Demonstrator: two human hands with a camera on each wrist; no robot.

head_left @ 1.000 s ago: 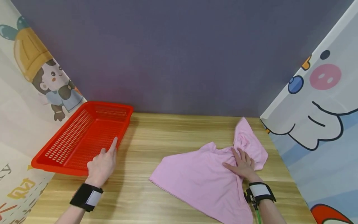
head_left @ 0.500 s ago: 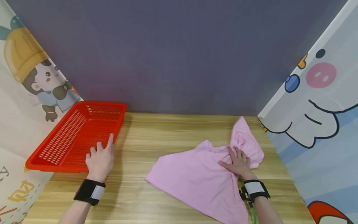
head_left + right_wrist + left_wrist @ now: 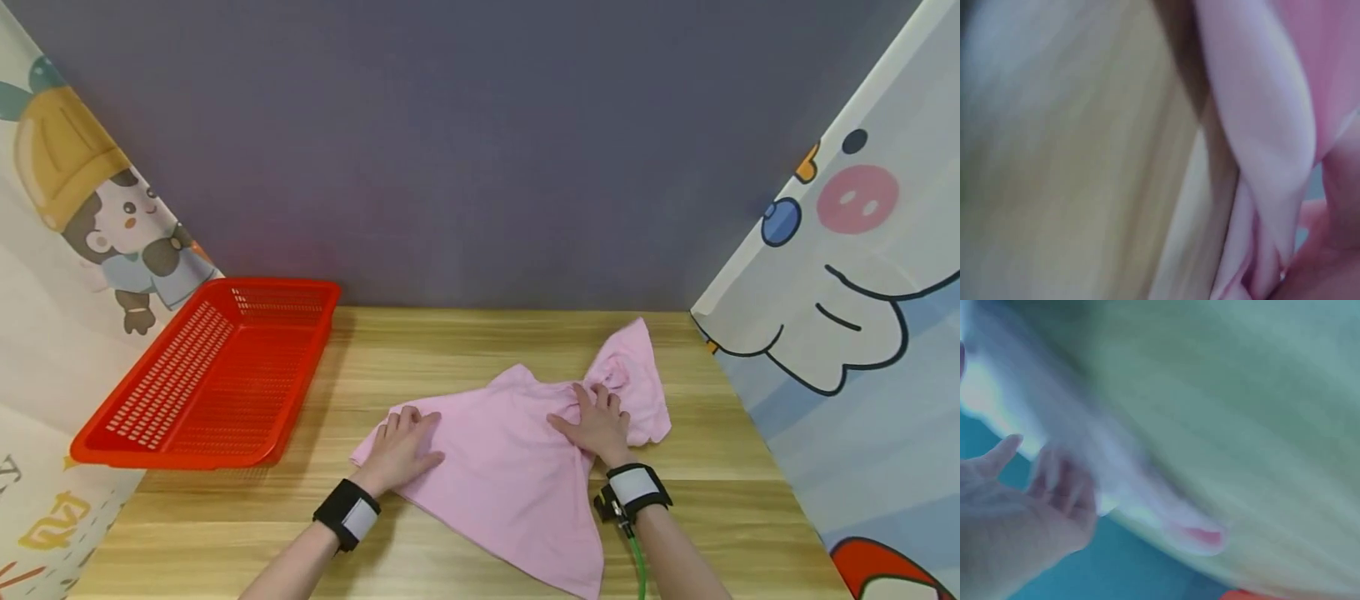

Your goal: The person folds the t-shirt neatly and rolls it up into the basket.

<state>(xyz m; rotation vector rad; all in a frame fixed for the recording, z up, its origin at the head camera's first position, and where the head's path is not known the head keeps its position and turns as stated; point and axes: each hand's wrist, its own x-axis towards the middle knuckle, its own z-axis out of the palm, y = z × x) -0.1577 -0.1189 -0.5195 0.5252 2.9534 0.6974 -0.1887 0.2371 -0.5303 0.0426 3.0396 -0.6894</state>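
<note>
A pink shirt [image 3: 502,467] lies spread on the wooden table, its right end bunched into a crumpled fold [image 3: 633,383]. My left hand [image 3: 401,450] lies on the shirt's left end, thumb apart from the fingers. The left wrist view is blurred; there the left hand [image 3: 1041,506] has its fingers against the edge of the cloth. My right hand [image 3: 600,421] rests on the shirt beside the bunched end with its fingers spread. In the right wrist view a fold of the shirt [image 3: 1266,112] hangs close to that hand, most of which is out of frame.
At the left of the table [image 3: 420,342] stands a red plastic basket [image 3: 247,383] with slotted walls and nothing in it. A dark grey panel [image 3: 465,167] rises behind, with cartoon-printed sheets at both sides. A green cable [image 3: 637,567] runs from the right wristband.
My left hand has left the basket's edge, where its index finger was extended, and come right onto the shirt. The right hand and the shirt have shifted left together.
</note>
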